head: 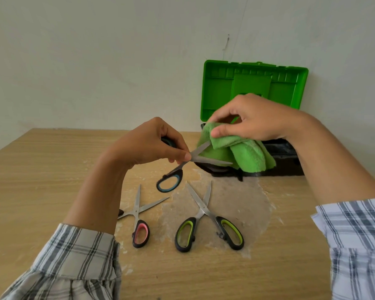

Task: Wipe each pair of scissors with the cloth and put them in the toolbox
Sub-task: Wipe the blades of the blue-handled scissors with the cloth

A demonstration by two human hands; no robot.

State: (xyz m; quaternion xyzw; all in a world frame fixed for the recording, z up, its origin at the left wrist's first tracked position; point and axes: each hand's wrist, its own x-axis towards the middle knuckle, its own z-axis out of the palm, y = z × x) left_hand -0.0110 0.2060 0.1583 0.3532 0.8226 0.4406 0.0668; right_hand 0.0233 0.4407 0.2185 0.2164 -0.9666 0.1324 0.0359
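Tabletop: pale wood-grain tabletop, scuffed patch under lime-handled scissors, pink-handled scissors beside.
Room: bare white wall behind open green plastic toolbox.
Left grip: left hand holds blue-handled scissors aloft.
Right grip: right hand pinches fluffy green cloth on the blade.

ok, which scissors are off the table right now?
The blue-handled scissors, held open in the left hand; the pink-handled pair and green-handled pair lie on the table.
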